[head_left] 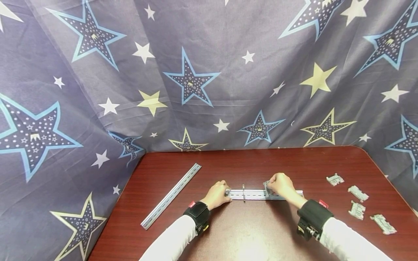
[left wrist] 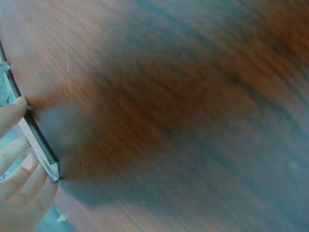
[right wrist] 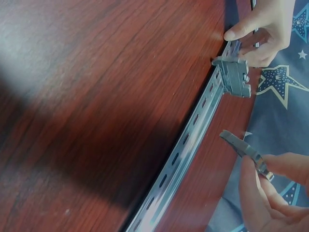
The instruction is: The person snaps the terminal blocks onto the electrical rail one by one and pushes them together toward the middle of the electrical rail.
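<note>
A slotted metal DIN rail (head_left: 254, 195) lies crosswise on the table in front of me. My left hand (head_left: 217, 195) grips its left end, thumb on the near edge and fingers on the far edge, as the left wrist view shows too. One grey terminal block (right wrist: 235, 77) stands upright across the rail, a little right of that hand. Between thumb and fingers, my right hand (head_left: 283, 186) pinches another thin grey terminal block (right wrist: 244, 147). In the right wrist view this held block appears tilted and apart from the rail.
A second DIN rail (head_left: 171, 195) lies slanted on the left of the reddish-brown table (head_left: 183, 232). Several loose terminal blocks (head_left: 358, 193) are scattered at the right side. Behind the table hangs a grey star-patterned cloth (head_left: 228, 83).
</note>
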`<control>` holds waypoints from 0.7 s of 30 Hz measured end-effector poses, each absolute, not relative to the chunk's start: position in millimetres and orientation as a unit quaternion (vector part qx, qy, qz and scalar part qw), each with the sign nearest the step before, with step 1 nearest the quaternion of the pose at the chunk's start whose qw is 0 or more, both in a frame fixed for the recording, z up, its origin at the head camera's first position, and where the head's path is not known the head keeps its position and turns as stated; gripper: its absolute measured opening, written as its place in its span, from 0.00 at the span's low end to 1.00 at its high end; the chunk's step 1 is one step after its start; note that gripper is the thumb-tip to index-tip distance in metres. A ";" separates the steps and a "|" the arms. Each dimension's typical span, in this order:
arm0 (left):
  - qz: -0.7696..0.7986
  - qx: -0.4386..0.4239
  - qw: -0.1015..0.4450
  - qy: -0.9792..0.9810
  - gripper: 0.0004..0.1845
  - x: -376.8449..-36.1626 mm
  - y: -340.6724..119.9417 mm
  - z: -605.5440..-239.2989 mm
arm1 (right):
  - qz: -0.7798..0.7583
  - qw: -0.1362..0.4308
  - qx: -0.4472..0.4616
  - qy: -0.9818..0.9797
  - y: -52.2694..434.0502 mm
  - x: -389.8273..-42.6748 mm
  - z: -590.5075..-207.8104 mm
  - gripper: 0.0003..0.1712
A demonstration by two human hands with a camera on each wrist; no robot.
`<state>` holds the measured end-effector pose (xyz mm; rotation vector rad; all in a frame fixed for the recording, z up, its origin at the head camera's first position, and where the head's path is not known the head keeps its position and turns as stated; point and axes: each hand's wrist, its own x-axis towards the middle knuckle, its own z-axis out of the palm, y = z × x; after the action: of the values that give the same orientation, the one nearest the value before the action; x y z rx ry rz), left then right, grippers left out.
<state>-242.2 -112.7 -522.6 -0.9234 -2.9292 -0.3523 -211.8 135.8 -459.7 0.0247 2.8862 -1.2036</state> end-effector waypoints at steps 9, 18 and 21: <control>-0.115 -0.308 0.030 -0.944 0.13 -240.1 -113.4 -521.1 | -0.377 0.010 0.018 0.926 124.9 -211.5 -463.5 0.03; -0.114 -0.305 0.027 -0.945 0.13 -240.1 -113.3 -520.5 | -0.370 -0.003 0.015 0.929 112.6 -211.0 -469.1 0.03; -0.116 -0.307 0.029 -0.944 0.14 -239.8 -113.1 -519.8 | -0.370 -0.003 0.016 0.929 108.5 -210.6 -470.4 0.02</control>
<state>-239.8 -113.1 -519.8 -0.9458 -2.9135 -0.3569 -210.6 108.5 -470.4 0.0508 2.9239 -1.1663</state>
